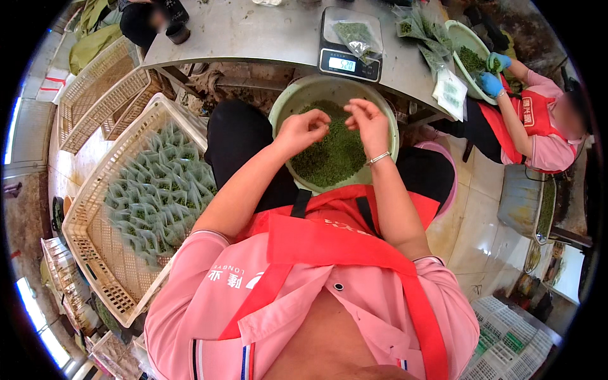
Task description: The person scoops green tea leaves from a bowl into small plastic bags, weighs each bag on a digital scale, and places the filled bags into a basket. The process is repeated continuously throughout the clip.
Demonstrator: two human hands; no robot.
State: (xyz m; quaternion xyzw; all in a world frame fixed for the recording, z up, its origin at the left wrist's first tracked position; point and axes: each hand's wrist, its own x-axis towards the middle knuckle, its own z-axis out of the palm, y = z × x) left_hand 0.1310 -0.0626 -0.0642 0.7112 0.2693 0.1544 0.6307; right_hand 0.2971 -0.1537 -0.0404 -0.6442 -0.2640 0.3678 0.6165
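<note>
1. Where the pale plastic crate (104, 253) stands at the far left, small clear bags (161, 190) with green contents are packed upright in it. Judged soft, limp and slippery in the film; best taken by the upper edges.

2. Left hand (305, 132): raised over the left part of the basin, fingers bent inward, thumb near the fingertips. Whether anything small is pinched there cannot be told.

3. Basin (291, 102): round, pale, set between the knees below the table edge. Judged smooth and rather heavy as loaded; the rim on two opposite sides is the proper hold.

4. Green pieces (332, 152): small and loose, heaped in the basin beneath both hands. Judged very light singly, apt to scatter and liable to bruise under a hard squeeze; a light pinch or cupped fingers into the heap's top would suit.

5. Right hand (368, 120): above the basin's right part, apart from the left, fingers curled. Contents, if any, not discernible.

6. Scale (350, 64): on the table beyond the basin, bearing one filled bag (356, 37). Judged light and pliable; grip by a loose corner.
</note>
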